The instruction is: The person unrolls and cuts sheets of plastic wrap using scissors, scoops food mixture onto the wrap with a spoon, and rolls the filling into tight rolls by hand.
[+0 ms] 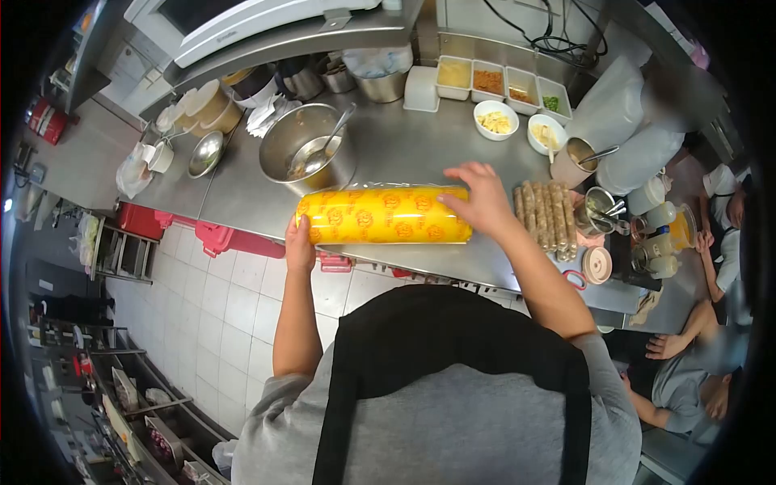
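Note:
A large roll of plastic wrap (384, 217), yellow with orange printing, is held level at the counter's front edge. My left hand (301, 242) grips its left end, thumb up along the end and the other fingers mostly hidden beneath. At the right end is my right hand (478, 198), its fingers stretched out and its thumb touching the roll's surface. A shiny strip of clear film shows along the roll's far edge. Several clear-wrapped, speckled rolls (546, 217) lie side by side to the right of my right hand.
Behind the roll stands a steel pot (279, 133) with a ladle (339, 128). White food tubs (454, 77) line the back, with small bowls (495, 120) before them. Red-handled scissors (575, 280) lie at right, near a lidded pot (596, 265). Other people (683, 364) are at the far right.

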Action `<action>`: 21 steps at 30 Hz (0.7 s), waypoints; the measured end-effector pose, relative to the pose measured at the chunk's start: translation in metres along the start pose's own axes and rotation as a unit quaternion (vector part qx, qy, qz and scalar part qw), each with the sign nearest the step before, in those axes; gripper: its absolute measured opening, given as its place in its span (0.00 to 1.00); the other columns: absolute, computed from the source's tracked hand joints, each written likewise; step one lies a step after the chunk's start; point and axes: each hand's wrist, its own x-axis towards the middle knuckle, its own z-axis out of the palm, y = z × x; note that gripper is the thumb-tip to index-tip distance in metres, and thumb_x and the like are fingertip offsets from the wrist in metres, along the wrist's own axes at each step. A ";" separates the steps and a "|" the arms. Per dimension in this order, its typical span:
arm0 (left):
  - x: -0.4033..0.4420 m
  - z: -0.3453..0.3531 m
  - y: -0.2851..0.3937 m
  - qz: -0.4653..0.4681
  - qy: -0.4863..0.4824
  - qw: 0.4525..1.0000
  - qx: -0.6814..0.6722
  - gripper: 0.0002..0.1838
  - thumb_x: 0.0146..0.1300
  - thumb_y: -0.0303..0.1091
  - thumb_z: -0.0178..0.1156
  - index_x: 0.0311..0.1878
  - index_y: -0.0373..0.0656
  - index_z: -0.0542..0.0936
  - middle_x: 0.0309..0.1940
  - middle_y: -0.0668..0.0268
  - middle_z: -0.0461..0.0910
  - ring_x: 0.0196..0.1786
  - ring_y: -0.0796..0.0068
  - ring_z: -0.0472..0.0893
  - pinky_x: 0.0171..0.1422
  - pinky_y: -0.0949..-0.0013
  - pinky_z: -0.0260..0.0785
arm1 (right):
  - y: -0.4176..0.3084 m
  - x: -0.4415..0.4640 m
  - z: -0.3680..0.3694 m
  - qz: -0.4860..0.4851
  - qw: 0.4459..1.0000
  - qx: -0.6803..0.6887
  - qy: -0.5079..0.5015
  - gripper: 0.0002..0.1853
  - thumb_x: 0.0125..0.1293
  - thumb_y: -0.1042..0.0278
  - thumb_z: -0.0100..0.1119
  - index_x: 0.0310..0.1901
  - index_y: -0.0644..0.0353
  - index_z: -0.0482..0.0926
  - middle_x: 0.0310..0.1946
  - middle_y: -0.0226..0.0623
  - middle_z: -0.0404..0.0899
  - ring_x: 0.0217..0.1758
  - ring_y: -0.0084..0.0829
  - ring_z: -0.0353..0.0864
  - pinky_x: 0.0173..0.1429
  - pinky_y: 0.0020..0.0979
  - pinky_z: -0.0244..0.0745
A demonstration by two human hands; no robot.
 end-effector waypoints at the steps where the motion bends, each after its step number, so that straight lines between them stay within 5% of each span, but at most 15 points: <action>1: 0.003 -0.004 0.002 -0.014 -0.016 1.000 -0.009 0.18 0.74 0.38 0.51 0.60 0.36 0.72 0.53 0.61 0.79 0.54 0.71 0.80 0.60 0.67 0.72 | -0.005 0.008 0.012 0.021 0.999 -0.020 -0.037 0.24 0.55 0.48 0.68 0.48 0.56 0.82 0.44 0.40 0.80 0.52 0.43 0.76 0.57 0.39 0.71; 6: 0.004 -0.013 0.011 -0.031 -0.075 0.996 -0.028 0.19 0.73 0.38 0.54 0.60 0.37 0.72 0.53 0.63 0.79 0.53 0.73 0.80 0.60 0.67 0.72 | -0.033 0.036 0.055 0.171 0.946 0.013 -0.275 0.33 0.54 0.33 0.61 0.50 0.55 0.82 0.50 0.39 0.80 0.53 0.41 0.78 0.57 0.39 0.72; 12: 0.000 -0.041 0.019 -0.070 -0.153 0.984 0.049 0.18 0.70 0.34 0.57 0.60 0.38 0.72 0.53 0.65 0.79 0.52 0.76 0.79 0.60 0.69 0.70 | -0.046 0.034 0.059 0.198 0.930 0.110 -0.290 0.18 0.59 0.52 0.65 0.42 0.59 0.79 0.37 0.44 0.81 0.46 0.40 0.80 0.49 0.40 0.73; 15: -0.002 -0.041 0.039 0.000 -0.179 0.970 0.166 0.20 0.66 0.32 0.61 0.58 0.38 0.72 0.50 0.63 0.79 0.53 0.73 0.77 0.61 0.67 0.68 | -0.061 0.022 0.060 0.180 0.953 0.101 -0.221 0.11 0.62 0.62 0.63 0.37 0.61 0.77 0.33 0.44 0.79 0.43 0.43 0.79 0.46 0.41 0.72; 18: -0.006 -0.014 0.077 0.288 -0.058 0.833 0.469 0.24 0.60 0.35 0.66 0.57 0.38 0.72 0.43 0.61 0.79 0.53 0.66 0.75 0.60 0.60 0.65 | -0.071 0.008 0.065 0.089 0.990 0.018 -0.108 0.09 0.66 0.65 0.59 0.34 0.62 0.74 0.31 0.43 0.78 0.36 0.44 0.77 0.41 0.41 0.70; 21: 0.002 0.031 0.094 0.342 -0.123 0.744 0.561 0.24 0.58 0.40 0.66 0.57 0.42 0.74 0.45 0.61 0.78 0.52 0.60 0.75 0.56 0.58 0.66 | -0.087 0.007 0.063 0.114 0.987 -0.034 -0.105 0.10 0.67 0.62 0.57 0.36 0.59 0.73 0.34 0.43 0.79 0.42 0.49 0.77 0.47 0.44 0.71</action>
